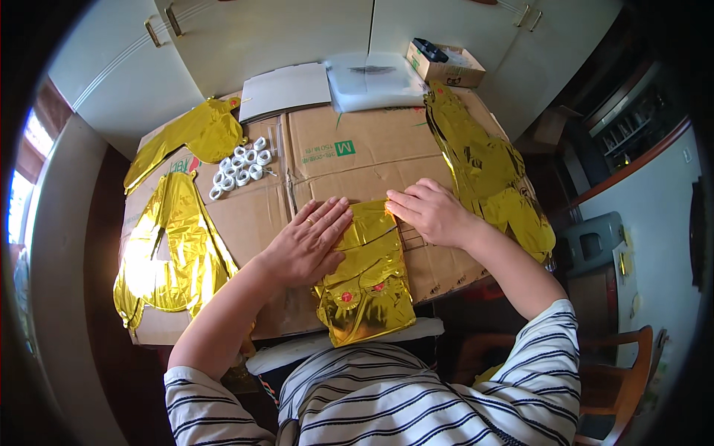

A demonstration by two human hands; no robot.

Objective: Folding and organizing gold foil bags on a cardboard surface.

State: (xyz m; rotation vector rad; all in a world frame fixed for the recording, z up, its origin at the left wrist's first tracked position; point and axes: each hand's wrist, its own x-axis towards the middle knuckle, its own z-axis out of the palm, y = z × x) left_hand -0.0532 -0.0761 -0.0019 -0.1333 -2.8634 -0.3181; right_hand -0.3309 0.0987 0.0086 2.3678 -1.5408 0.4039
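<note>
A flat, folded gold foil balloon [368, 260] with two red dots lies in front of me, its near end hanging over the edge of the cardboard. Across its upper left side my left hand [316, 234] rests palm down, fingers stretched out. My right hand [431, 214] has its fingers closed at the upper right corner of the foil, pinching it there. What lies under my left palm is hidden.
Flattened cardboard [320, 160] covers the table. Gold foil balloons lie at left [175, 253], far left [190, 137] and right [487, 167]. Several white ribbon rolls [242, 165], a white board [286, 91], clear plastic bags [375, 80] and a small box [448, 68] sit farther back.
</note>
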